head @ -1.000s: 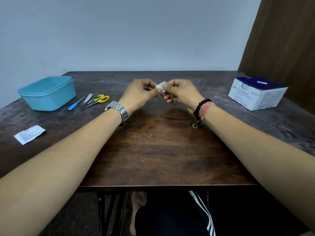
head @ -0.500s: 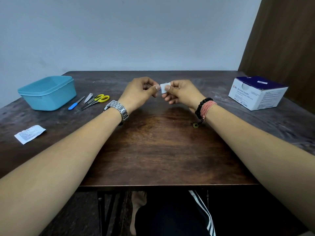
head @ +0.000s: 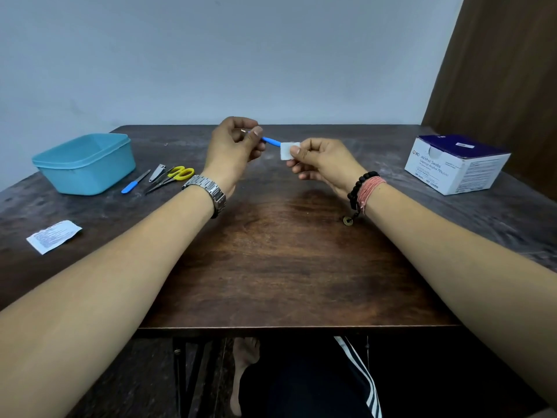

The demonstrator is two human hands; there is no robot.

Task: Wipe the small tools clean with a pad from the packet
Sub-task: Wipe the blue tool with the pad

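Above the far middle of the table, my left hand (head: pixel 233 146) pinches one end of a small blue-handled tool (head: pixel 270 141). My right hand (head: pixel 319 159) pinches a white pad (head: pixel 287 150) folded round the tool's other end. On the table at the left lie a blue-handled nail file (head: pixel 134 183), a metal nail clipper (head: pixel 157 171) and yellow-handled scissors (head: pixel 173 177). A torn white packet (head: pixel 52 236) lies flat near the left edge.
A light blue plastic tub (head: pixel 86 162) stands at the back left, just beyond the loose tools. A white and navy box of alcohol swabs (head: pixel 455 164) sits at the back right. The dark wooden table (head: pixel 277 260) ends at a front edge close to my lap.
My hands were close together round the pad. Now they have drawn apart and risen a little, and the blue tool shows between them, with the pad at its right end.
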